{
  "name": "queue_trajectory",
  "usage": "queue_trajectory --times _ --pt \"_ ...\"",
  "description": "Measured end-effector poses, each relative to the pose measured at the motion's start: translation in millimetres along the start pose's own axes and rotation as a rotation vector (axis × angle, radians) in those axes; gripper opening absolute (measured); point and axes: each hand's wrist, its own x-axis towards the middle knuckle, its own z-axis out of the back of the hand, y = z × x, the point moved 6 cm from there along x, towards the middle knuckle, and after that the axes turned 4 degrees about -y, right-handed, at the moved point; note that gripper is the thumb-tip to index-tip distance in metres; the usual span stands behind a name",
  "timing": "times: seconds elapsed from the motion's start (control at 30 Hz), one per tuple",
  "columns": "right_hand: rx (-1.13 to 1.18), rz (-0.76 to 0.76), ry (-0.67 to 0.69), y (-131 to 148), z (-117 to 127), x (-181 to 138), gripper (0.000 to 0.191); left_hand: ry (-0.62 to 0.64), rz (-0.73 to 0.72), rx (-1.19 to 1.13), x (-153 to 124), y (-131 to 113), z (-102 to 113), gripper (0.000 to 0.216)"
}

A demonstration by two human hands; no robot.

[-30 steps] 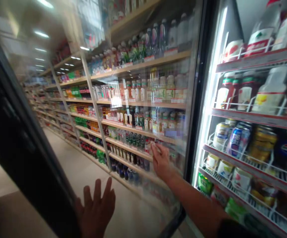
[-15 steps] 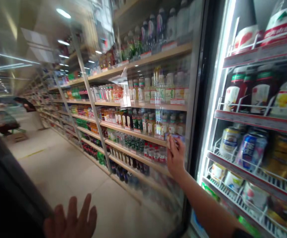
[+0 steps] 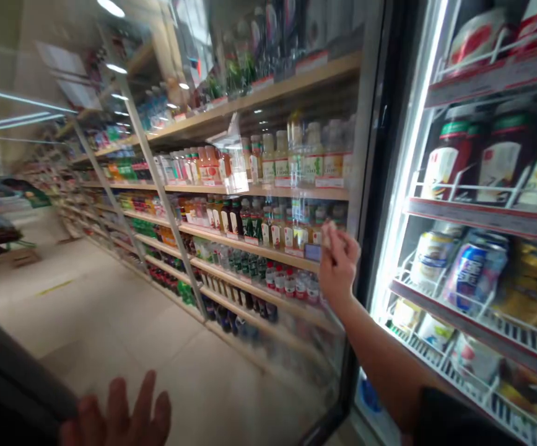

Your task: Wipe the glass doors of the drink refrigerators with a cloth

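My right hand (image 3: 340, 263) is raised against the inner side of a glass door (image 3: 277, 347). Its fingers are closed around a small pale crumpled wad (image 3: 328, 230), blurred, which looks like cloth or tissue. Just left of the knuckles, a small bluish rectangular label (image 3: 313, 251) shows at the glass. Low in the view, my left hand (image 3: 122, 415) has its fingers spread and holds nothing; its palm is partly cut off by the lower edge.
To the right stands a lit fridge with wire-fronted shelves (image 3: 482, 214) of bottles and cans (image 3: 475, 272). The door's dark frame (image 3: 370, 186) borders it. Beyond the glass, long wooden shelves (image 3: 244, 244) of drinks line an aisle floor (image 3: 110, 310). A person (image 3: 31, 193) bends far left.
My right hand has moved up and slightly right on the glass, uncovering more of the bluish label. My left hand has shifted a little left and down, still spread.
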Motion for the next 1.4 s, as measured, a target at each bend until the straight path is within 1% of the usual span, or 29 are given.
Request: queue_trajectory --times 0.07,0.1,0.13,0.2,0.23,0.3,0.33,0.37,0.4,0.5,0.53,0.57,0.6,0.67,0.73,0.77,0.8,0.83,0.87,0.97,1.03,1.07,1.1,1.17,1.2,1.23,1.27,1.37,1.4 --pt "-0.061 -0.139 -0.105 -7 -3 19 0.047 -0.043 -0.088 0.094 10 -13 6 0.088" --pt "-0.079 -0.151 -0.117 -3 -5 21 0.046 -0.054 -0.108 0.103 13 -16 8 0.087" --pt "-0.083 -0.129 -0.091 8 -8 17 0.047 -0.064 -0.117 0.102 14 -19 9 0.086" --pt "-0.043 -0.001 0.036 42 -10 -10 0.05 -0.057 -0.114 0.086 12 -19 8 0.084" --pt "0.001 0.09 0.142 62 -11 -30 0.053 -0.05 -0.105 0.071 10 -17 6 0.082" --pt "0.093 0.328 0.315 97 -7 -70 0.055 -0.028 -0.078 0.035 5 -14 3 0.079" --pt "0.112 0.429 0.407 104 -4 -87 0.056 -0.02 -0.064 0.018 3 -13 2 0.078" --pt "0.091 0.44 0.434 101 0 -95 0.057 -0.02 -0.053 0.001 1 -12 1 0.076" --pt "0.047 0.398 0.423 89 5 -96 0.057 -0.021 -0.043 -0.013 0 -12 1 0.075" --pt "-0.114 0.123 0.237 40 20 -81 0.056 -0.038 -0.035 -0.046 1 -16 1 0.072" --pt "-0.162 0.017 0.162 29 24 -80 0.056 -0.047 -0.041 -0.047 2 -17 2 0.071" --pt "-0.191 -0.047 0.126 27 25 -84 0.056 -0.055 -0.05 -0.044 4 -19 2 0.071" --pt "-0.203 -0.078 0.119 34 25 -94 0.056 -0.062 -0.059 -0.04 4 -20 3 0.071" --pt "-0.161 -0.003 0.206 68 18 -124 0.054 -0.059 -0.064 -0.046 5 -21 2 0.07" --pt "-0.054 0.172 0.324 113 13 -156 0.052 -0.039 -0.041 -0.086 4 -20 1 0.067" --pt "0.047 0.33 0.455 134 8 -171 0.051 -0.028 -0.024 -0.109 4 -19 1 0.066" --pt "0.08 0.378 0.5 143 8 -177 0.05 -0.02 -0.01 -0.127 3 -18 1 0.065" --pt "0.089 0.382 0.516 145 7 -175 0.051 -0.016 -0.003 -0.134 3 -18 1 0.064" --pt "0.065 0.331 0.493 138 7 -167 0.051 -0.015 -0.007 -0.129 3 -20 2 0.065" --pt "-0.08 0.071 0.299 106 10 -133 0.056 -0.031 -0.063 -0.065 6 -26 6 0.069" --pt "-0.129 0.049 0.256 108 8 -130 0.059 -0.043 -0.09 -0.04 8 -29 9 0.071" --pt "-0.128 0.098 0.281 117 6 -137 0.059 -0.047 -0.093 -0.039 9 -29 10 0.072" --pt "-0.099 0.193 0.33 131 3 -147 0.06 -0.047 -0.092 -0.043 9 -29 10 0.073" --pt "0.03 0.428 0.495 159 -2 -176 0.058 -0.046 -0.095 -0.049 9 -28 10 0.073" --pt "0.062 0.454 0.512 162 -1 -184 0.055 -0.045 -0.099 -0.048 9 -28 10 0.074" --pt "0.068 0.428 0.51 157 0 -186 0.052 -0.045 -0.102 -0.048 8 -27 9 0.074" --pt "0.045 0.36 0.477 143 3 -182 0.051 -0.047 -0.104 -0.048 8 -27 9 0.074" --pt "-0.109 0.055 0.316 72 15 -149 0.053 -0.051 -0.109 -0.041 8 -26 7 0.075" --pt "-0.166 -0.077 0.243 45 22 -138 0.053 -0.056 -0.116 -0.032 9 -27 6 0.075"
